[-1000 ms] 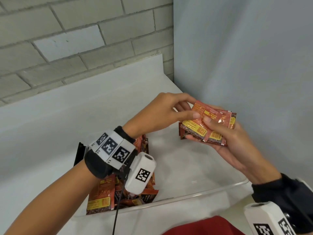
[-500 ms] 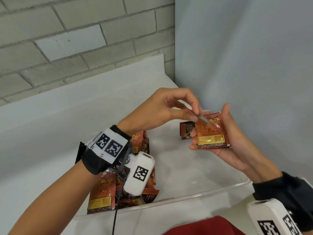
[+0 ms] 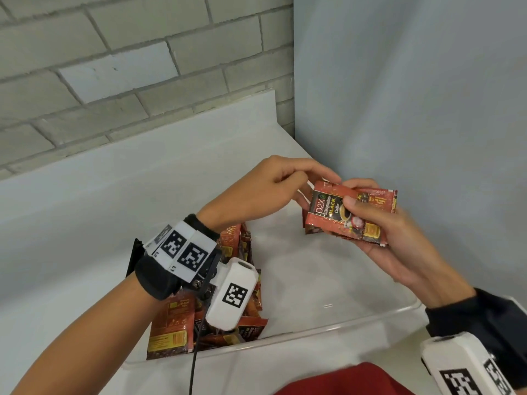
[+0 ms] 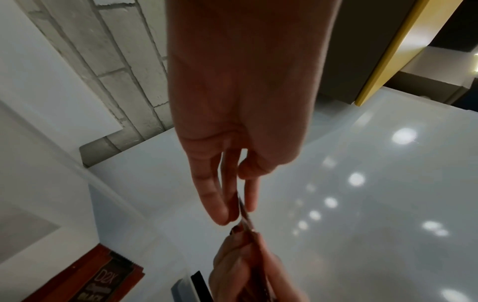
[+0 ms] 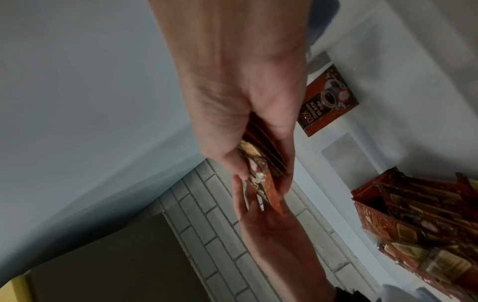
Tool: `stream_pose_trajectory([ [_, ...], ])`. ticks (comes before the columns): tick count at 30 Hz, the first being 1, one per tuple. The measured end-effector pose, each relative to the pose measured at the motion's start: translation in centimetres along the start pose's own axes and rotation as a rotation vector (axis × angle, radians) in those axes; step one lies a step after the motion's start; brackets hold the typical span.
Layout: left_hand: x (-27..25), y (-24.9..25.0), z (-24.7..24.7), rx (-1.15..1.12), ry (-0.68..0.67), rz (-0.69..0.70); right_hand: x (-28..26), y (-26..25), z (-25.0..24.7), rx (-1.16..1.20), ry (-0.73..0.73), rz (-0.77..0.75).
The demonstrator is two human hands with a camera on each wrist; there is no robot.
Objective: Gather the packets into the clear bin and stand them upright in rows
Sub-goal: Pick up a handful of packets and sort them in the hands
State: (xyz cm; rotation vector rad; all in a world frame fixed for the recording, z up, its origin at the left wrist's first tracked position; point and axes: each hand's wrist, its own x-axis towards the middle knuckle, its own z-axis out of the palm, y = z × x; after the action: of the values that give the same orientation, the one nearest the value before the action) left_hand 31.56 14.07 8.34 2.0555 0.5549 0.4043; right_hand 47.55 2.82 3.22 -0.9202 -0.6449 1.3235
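My right hand grips a stack of red coffee packets above the right half of the clear bin, thumb on the top packet's printed front. My left hand pinches the stack's upper left edge. In the left wrist view the packet edge runs between the left hand's fingers. The right wrist view shows the right hand around the stack. Several packets stand leaning at the bin's left end. One packet lies flat on the bin floor.
The bin sits on a white table in a corner, with a brick wall behind and a pale blue wall on the right. A black object stands at the bin's left side. Red cloth is at the bottom edge.
The top packet showed its yellow-labelled back, then my left hand held it edge-on. Now it lies on the stack with its front face up.
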Motion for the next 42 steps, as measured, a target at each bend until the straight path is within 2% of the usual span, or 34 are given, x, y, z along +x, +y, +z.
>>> stream_pose_trajectory([
  [3, -0.3, 0.4, 0.2, -0.036, -0.024, -0.066, 0.0, 0.0, 0.0, 0.0, 0.007, -0.024],
  [9, -0.2, -0.1, -0.1, 0.004, -0.014, -0.041, 0.3, 0.3, -0.1, 0.043, 0.041, -0.105],
  [12, 0.3, -0.5, -0.7, 0.157, 0.035, -0.005, 0.5, 0.2, -0.1, 0.143, 0.15, -0.204],
  [15, 1.0, -0.9, -0.6, 0.376, -0.022, 0.037, 0.6, 0.2, -0.4, 0.224, 0.253, -0.26],
  [22, 3.7, -3.0, 2.4, 0.621, -0.169, 0.022, 0.6, 0.2, -0.5, 0.229, 0.268, -0.274],
  [26, 4.4, -3.9, 3.4, 0.695, -0.233, -0.016, 0.7, 0.3, -0.7, 0.241, 0.277, -0.272],
  [31, 4.2, -4.2, 4.0, 0.794, -0.29, 0.003, 0.7, 0.3, -0.6, 0.226, 0.276, -0.267],
  [42, 3.6, -3.5, 4.7, 1.069, -0.189, 0.129, 0.7, 0.1, -0.6, 0.241, 0.271, -0.237],
])
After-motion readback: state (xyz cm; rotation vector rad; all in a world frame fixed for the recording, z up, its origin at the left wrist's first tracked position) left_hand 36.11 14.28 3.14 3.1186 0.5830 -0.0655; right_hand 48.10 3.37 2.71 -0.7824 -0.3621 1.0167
